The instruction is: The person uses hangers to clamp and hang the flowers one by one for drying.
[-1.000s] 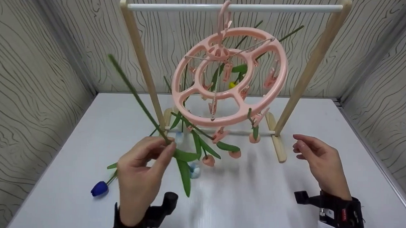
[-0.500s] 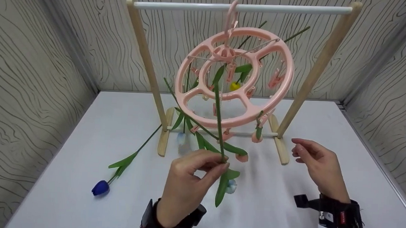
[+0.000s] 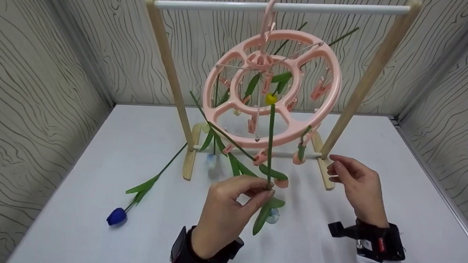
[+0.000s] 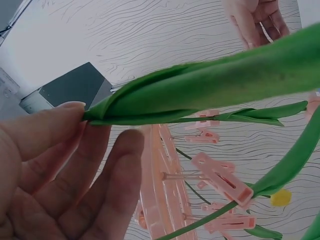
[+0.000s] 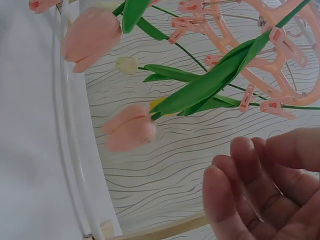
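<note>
My left hand pinches the green stem of a light blue artificial tulip between thumb and fingertips, just above its leaves. The stem stands upright, its bare end in front of a round pink clip hanger; the bloom hangs down. In the left wrist view the leaf runs across from the fingertips. My right hand is held at the right with fingers loosely curled and nothing in them. Pink tulips hang head down from the hanger's clips, as seen in the right wrist view.
The tilted hanger hooks over the white bar of a wooden stand. A dark blue tulip lies on the white table at the left. A yellow tulip and another light blue bloom show at the hanger.
My left hand has carried the light blue tulip rightward to the front of the hanger, its slanted stem turning upright. My right hand has shifted slightly left.
</note>
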Demonstrator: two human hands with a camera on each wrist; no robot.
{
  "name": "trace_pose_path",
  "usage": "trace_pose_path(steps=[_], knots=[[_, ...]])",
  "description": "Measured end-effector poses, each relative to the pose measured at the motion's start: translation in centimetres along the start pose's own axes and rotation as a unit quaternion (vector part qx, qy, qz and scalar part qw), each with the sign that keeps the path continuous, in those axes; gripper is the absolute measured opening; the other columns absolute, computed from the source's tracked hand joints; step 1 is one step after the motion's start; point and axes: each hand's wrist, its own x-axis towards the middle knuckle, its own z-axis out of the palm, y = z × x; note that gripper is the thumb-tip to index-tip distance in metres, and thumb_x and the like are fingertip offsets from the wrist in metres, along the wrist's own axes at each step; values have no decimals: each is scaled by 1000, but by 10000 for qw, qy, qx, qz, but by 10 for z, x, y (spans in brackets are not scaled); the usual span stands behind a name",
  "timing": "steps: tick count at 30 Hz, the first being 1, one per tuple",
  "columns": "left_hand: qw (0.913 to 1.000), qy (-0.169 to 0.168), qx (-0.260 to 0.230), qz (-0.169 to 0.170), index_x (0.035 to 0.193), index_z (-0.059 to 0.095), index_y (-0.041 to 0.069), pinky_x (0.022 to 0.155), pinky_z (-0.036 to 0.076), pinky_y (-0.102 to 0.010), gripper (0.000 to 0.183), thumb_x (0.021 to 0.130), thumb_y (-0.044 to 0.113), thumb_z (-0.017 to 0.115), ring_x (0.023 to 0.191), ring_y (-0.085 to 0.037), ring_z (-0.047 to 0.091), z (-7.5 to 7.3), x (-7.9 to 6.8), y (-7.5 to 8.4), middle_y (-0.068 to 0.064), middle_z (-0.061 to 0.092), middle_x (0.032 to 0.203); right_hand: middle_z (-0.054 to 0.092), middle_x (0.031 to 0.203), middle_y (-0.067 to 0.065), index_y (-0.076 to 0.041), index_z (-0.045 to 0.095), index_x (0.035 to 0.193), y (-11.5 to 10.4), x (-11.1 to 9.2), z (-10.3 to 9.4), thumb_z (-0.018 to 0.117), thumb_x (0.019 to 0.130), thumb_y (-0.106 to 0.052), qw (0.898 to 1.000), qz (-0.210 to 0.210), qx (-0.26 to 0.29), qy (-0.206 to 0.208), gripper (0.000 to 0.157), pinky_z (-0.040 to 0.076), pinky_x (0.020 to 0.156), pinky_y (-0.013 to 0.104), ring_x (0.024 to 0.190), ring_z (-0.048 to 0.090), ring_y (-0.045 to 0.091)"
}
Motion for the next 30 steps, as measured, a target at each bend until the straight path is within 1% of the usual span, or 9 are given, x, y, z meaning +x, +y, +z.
trace_pose_path(steps=[3,7,11,13,15,17,19,23,30], knots=[[10000,-42,33,-3,102,76,8,71,56,-21,12,90,13,74,81,-4,65,1,2,1,3,72,92,69,105,11,0,63,127,-10,13,-3,59,101,-24,9997,-18,105,207,36,57,78,26,96,66,18],[9999,-39,122,46,102,76,6,73,55,-20,13,89,11,75,82,-5,65,1,5,2,3,73,94,66,119,11,-4,57,135,-35,48,-9,57,101,-29,9993,-265,-58,242,42,55,82,24,106,64,18],[9997,-25,214,110,101,76,6,74,55,-20,13,89,10,75,82,-5,65,0,5,2,2,73,94,56,138,13,-12,43,149,-67,90,-10,57,100,-34,9991,-347,-234,-106,55,52,88,23,119,57,20],[9996,-21,252,116,101,76,7,73,55,-20,13,89,11,75,82,-5,65,0,5,2,3,73,94,51,143,14,-15,34,154,-79,108,-9,61,98,-32,9986,-334,37,-401,64,52,88,22,123,55,22],[9995,-19,279,126,101,76,8,73,55,-21,13,89,11,75,82,-4,65,0,4,1,3,73,95,53,140,15,-16,33,155,-88,123,-6,64,97,-29,9966,-377,309,-664,67,52,86,22,119,57,23],[9995,-7,276,124,101,76,8,73,55,-21,12,89,11,75,83,-4,65,0,3,1,3,73,95,58,131,15,-14,38,152,-92,135,-4,67,96,-25,9935,-473,551,-878,64,53,81,22,112,60,24],[9993,18,314,191,101,76,7,73,55,-21,12,89,11,75,83,-4,65,0,2,0,3,73,94,63,118,13,-14,45,146,-95,143,-1,68,96,-26,9924,-555,535,-957,57,52,79,23,103,62,23],[9986,159,375,345,99,76,7,72,54,-19,11,89,10,75,82,-5,65,0,1,-1,2,73,93,64,105,9,-12,52,141,-101,150,2,67,96,-28,9925,-735,118,-968,49,53,74,24,91,65,19],[9981,233,404,393,99,76,9,71,54,-17,11,89,12,76,81,-5,66,-2,0,0,3,73,93,63,111,8,-7,62,132,-110,143,1,64,99,-26,9878,-615,-189,-1420,39,54,72,24,81,63,18]])
